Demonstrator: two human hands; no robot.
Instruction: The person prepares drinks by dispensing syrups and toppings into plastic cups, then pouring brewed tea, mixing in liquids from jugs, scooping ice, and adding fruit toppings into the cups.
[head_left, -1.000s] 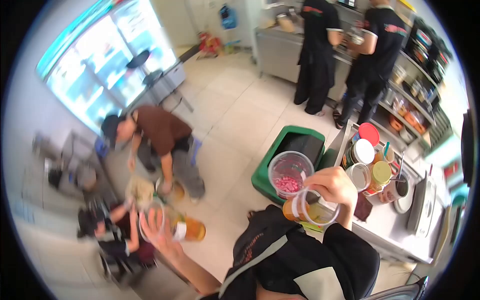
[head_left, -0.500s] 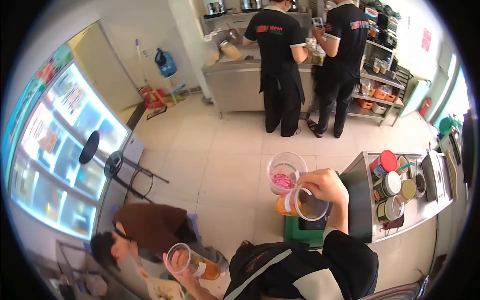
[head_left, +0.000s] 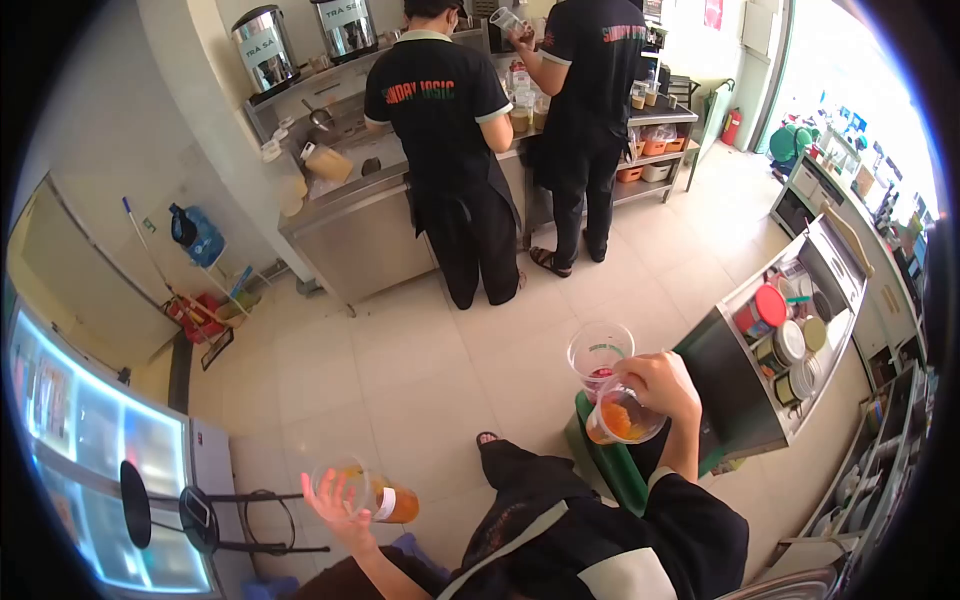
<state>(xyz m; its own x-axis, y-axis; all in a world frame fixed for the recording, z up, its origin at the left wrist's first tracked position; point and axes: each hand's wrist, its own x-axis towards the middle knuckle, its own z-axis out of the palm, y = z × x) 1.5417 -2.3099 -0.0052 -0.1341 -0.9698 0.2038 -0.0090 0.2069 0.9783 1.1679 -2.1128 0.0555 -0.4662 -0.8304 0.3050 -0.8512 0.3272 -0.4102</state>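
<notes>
At the lower left my left hand (head_left: 338,508) is wrapped round a clear cup of orange drink (head_left: 396,503), which lies tilted and bears a white label. My right hand (head_left: 660,384) pinches the rims of two clear cups. One of them, a cup with orange contents (head_left: 622,416), hangs just under my fingers. The other, a clear cup with pink contents (head_left: 600,352), is beside it on the far side, partly hidden by the first. Both right-hand cups are over a green bin (head_left: 612,470).
Two people in black stand at a steel counter (head_left: 365,262) ahead. Jars (head_left: 760,312) sit on a steel cart (head_left: 740,375) at right. A black stool (head_left: 198,518) and a lit display fridge (head_left: 95,470) are at left. Brown clothing of a crouching person shows below.
The view has swung right and up, bringing more of the counter and the right side in. Both hands still hold their cups. The crouching person has mostly left the frame at the bottom.
</notes>
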